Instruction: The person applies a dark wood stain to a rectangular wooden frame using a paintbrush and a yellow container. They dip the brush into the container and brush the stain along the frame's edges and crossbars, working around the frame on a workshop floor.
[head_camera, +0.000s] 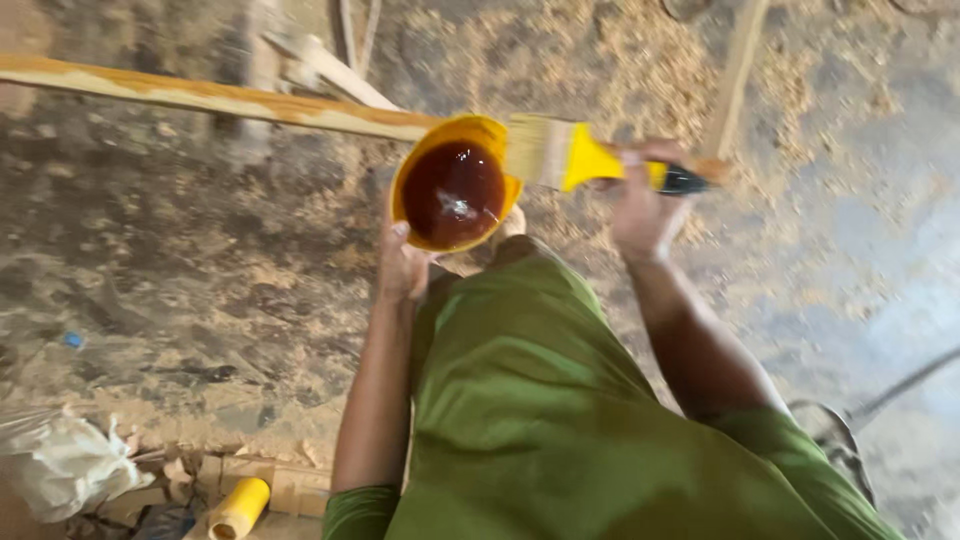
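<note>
Gripping yellow bowl (452, 190) of dark brown liquid (453, 192), left hand (402, 262), right hand (640, 205) clutching paintbrush (580, 157)

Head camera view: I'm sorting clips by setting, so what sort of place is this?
Probably a woodworking shop or yard. Sawdust and shavings cover the floor, a long wooden strip looks freshly coated, and the left hand holds a yellow bowl of dark brown finish while the right hand holds a paintbrush.

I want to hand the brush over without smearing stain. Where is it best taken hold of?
Take the paintbrush by its yellow-and-black handle, coming from the right, where the right hand holds it. It lies roughly level, bristles pointing left over the yellow bowl of dark stain in the left hand.
</note>
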